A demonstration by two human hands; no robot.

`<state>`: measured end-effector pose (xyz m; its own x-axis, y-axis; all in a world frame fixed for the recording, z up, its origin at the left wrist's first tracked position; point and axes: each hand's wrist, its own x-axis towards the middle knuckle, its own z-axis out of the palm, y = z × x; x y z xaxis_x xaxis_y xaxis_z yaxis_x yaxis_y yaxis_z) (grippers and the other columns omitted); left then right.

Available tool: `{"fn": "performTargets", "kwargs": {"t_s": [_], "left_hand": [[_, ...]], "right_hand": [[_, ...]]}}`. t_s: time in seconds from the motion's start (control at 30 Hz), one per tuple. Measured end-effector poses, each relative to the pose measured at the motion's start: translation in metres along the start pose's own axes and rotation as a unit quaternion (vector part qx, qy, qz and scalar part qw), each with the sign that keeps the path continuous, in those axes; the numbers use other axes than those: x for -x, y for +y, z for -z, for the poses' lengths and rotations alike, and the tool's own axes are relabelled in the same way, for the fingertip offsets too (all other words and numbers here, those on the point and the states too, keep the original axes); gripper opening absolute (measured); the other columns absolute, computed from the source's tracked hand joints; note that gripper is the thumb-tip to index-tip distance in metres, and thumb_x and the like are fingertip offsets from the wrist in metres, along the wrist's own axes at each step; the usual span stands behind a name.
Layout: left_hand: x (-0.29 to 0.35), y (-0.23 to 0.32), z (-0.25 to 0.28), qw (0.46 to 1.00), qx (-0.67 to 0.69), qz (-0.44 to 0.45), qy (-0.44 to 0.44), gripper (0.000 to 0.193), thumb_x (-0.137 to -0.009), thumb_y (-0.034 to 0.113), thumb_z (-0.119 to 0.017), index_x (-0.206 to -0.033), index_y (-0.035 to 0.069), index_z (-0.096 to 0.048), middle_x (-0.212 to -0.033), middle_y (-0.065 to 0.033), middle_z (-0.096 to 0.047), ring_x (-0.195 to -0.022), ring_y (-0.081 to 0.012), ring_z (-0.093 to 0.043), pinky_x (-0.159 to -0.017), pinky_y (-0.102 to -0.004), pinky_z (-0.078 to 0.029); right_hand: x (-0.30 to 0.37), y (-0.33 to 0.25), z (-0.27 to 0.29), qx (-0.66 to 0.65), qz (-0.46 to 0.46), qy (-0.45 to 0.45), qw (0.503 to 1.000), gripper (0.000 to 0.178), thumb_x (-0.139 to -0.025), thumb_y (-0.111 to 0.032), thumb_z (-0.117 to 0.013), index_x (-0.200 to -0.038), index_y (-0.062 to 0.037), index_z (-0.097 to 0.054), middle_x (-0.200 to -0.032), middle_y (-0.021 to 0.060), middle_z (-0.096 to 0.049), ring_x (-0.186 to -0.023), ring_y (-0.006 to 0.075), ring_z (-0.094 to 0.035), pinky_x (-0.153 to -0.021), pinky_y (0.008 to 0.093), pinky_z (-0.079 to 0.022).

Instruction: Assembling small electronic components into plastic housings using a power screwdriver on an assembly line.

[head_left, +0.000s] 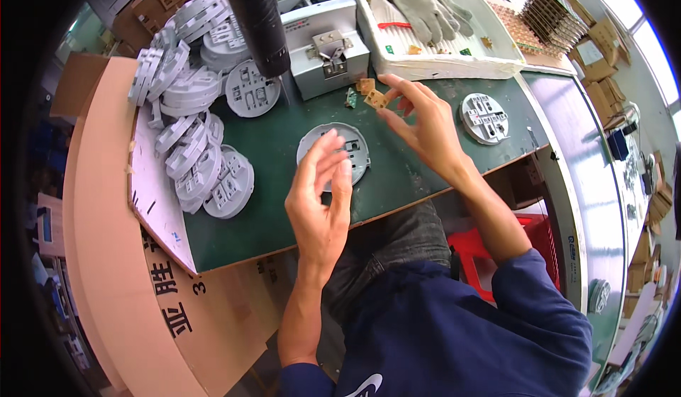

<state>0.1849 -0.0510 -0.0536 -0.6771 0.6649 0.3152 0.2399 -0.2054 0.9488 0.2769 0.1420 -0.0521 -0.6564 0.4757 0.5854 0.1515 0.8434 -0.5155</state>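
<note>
A round pale-grey plastic disc (pixel 360 174) with dark slots lies on the green table in front of me. Just above it hovers my left hand (pixel 319 191), empty, its fingers loosely spread and hiding part of the disc. Farther right, my right hand (pixel 424 122) has its thumb and fingers curved around a small tan circuit board (pixel 376 99). Beside that board, another tan piece (pixel 365 85) and a small green board (pixel 351 98) rest on the table. To the right of my right hand lies a second round disc (pixel 485 118) with dark and metal parts on it.
Many grey discs (pixel 188 92) are heaped on the left, beside a cardboard sheet (pixel 99 184). A black tube (pixel 259 25) hangs ahead, near a grey metal machine (pixel 328 67). Behind stands a white foam tray (pixel 454 67) with gloves (pixel 418 10). A red stool (pixel 468 255) is below.
</note>
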Motion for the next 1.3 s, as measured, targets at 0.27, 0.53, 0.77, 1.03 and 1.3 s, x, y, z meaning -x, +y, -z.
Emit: {"fn": "performTargets", "kwargs": {"t_s": [0.27, 0.53, 0.77, 1.03, 1.3], "left_hand": [[-0.018, 0.001, 0.006, 0.868, 0.401, 0.248, -0.159, 0.066, -0.109, 0.049, -0.047, -0.149, -0.004, -0.046, -0.13, -0.0171, -0.066, -0.117, -0.021, -0.067, -0.104, -0.0366, -0.053], [-0.02, -0.003, 0.016, 0.87, 0.387, 0.271, -0.142, 0.053, -0.102, 0.036, -0.068, -0.138, 0.0, -0.055, -0.123, -0.0071, -0.067, -0.112, -0.0175, -0.067, -0.102, -0.0332, -0.054], [-0.025, -0.001, 0.027, 0.879, 0.36, 0.276, -0.149, 0.036, -0.1, 0.026, -0.072, -0.126, 0.001, -0.063, -0.119, -0.0081, -0.068, -0.108, -0.0145, -0.068, -0.1, -0.0322, -0.055], [-0.019, -0.006, 0.023, 0.963, 0.199, 0.162, -0.086, 0.028, -0.103, 0.02, -0.068, -0.117, -0.004, -0.067, -0.109, -0.0095, -0.072, -0.1, -0.015, -0.07, -0.094, -0.03, -0.058], [-0.014, -0.006, 0.015, 0.998, -0.008, -0.02, -0.056, 0.018, -0.097, 0.01, -0.073, -0.112, 0.0, -0.074, -0.103, -0.0085, -0.077, -0.093, -0.0154, -0.074, -0.081, -0.0292, -0.058]], "right_hand": [[0.018, -0.06, 0.0, -0.074, 0.108, 0.053, 0.99, 0.06, -0.075, 0.002, -0.082, -0.133, -0.0045, -0.066, -0.1, 0.0052, -0.072, -0.084, 0.0224, -0.064, -0.08, 0.0332, -0.055], [0.015, -0.067, 0.002, -0.088, 0.081, -0.034, 0.992, 0.053, -0.074, 0.0, -0.082, -0.125, -0.0081, -0.07, -0.106, 0.0085, -0.07, -0.094, 0.0275, -0.064, -0.083, 0.0373, -0.055], [0.011, -0.063, 0.016, -0.058, 0.125, -0.066, 0.988, 0.044, -0.075, -0.004, -0.084, -0.116, -0.0087, -0.072, -0.105, 0.0088, -0.07, -0.099, 0.0297, -0.065, -0.084, 0.0395, -0.056], [0.014, -0.06, 0.022, -0.023, 0.127, -0.085, 0.988, 0.039, -0.077, -0.003, -0.084, -0.114, -0.0063, -0.072, -0.104, 0.0113, -0.072, -0.098, 0.0283, -0.067, -0.084, 0.0386, -0.056], [0.018, -0.03, 0.013, -0.445, -0.179, -0.195, 0.855, 0.031, -0.09, 0.0, -0.076, -0.12, 0.004, -0.07, -0.122, 0.0079, -0.072, -0.105, 0.0129, -0.067, -0.097, 0.0289, -0.055]]}}
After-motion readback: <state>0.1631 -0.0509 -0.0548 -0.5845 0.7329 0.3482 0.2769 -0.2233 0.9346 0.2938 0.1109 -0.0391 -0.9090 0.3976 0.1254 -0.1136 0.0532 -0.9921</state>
